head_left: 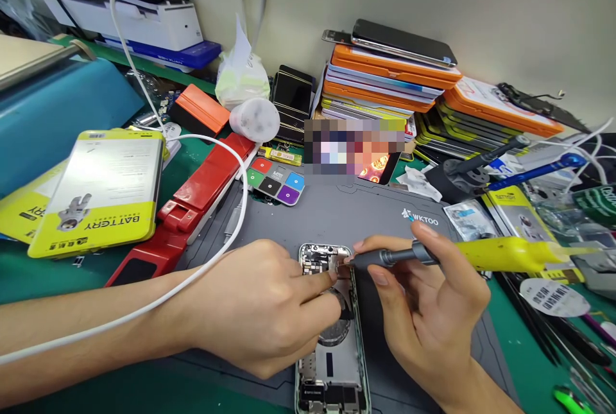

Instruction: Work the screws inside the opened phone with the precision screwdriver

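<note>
1. The opened phone (332, 362) lies on the dark grey mat (269, 221).
2. The left hand (255, 305) reaches over the phone from its left, index fingertip at its upper interior; whether it pinches anything, I cannot tell.
3. The right hand (433, 305), right of the phone, grips a slim grey tool (397, 255), tip by the phone's upper right edge.
4. Beyond the phone sits a coloured pad (274, 181).

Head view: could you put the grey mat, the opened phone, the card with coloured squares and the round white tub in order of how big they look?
1. Grey mat
2. Opened phone, partly hidden by the left hand
3. Card with coloured squares and round white tub: too alike to rank
</note>
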`<state>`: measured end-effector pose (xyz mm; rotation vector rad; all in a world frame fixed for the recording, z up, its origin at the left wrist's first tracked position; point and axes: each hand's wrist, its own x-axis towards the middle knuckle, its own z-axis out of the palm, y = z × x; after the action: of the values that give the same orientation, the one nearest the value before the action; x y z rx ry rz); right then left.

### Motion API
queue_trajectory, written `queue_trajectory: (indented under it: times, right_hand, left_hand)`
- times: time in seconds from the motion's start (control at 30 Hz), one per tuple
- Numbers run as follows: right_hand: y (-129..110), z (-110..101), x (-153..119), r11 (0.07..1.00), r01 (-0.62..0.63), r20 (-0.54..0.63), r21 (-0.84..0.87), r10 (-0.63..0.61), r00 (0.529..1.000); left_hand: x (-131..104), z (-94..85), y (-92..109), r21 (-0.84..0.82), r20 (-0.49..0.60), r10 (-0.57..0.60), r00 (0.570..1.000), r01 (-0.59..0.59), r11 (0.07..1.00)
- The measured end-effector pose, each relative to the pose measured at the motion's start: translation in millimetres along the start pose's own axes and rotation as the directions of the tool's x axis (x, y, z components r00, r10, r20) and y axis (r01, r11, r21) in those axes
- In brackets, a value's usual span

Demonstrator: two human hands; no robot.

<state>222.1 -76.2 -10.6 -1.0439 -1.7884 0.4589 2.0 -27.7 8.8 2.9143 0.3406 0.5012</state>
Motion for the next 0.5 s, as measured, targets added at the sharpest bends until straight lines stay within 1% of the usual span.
queue_trajectory:
  times: [0.17, 0.37, 0.5]
  right_hand:
    - [4.6, -0.3, -5.3, 1.000, 0.010, 0.039, -0.028, -0.009, 0.999]
    - [6.7, -0.3, -6.1, 0.998, -0.012, 0.049, -0.058, 0.014, 0.999]
    - [5.9, -0.9, -4.6, 0.995, 0.025, 0.089, -0.098, -0.016, 0.996]
  left_hand:
    - [0.2, 0.4, 0.0, -0.024, 0.034, -0.017, 0.999, 0.018, 1.000]
    - [1.9, -1.3, -0.9, -0.031, 0.014, -0.020, 1.000, 0.020, 0.999]
    - [1.8, -0.2, -1.9, -0.038, 0.007, -0.017, 1.000, 0.018, 0.999]
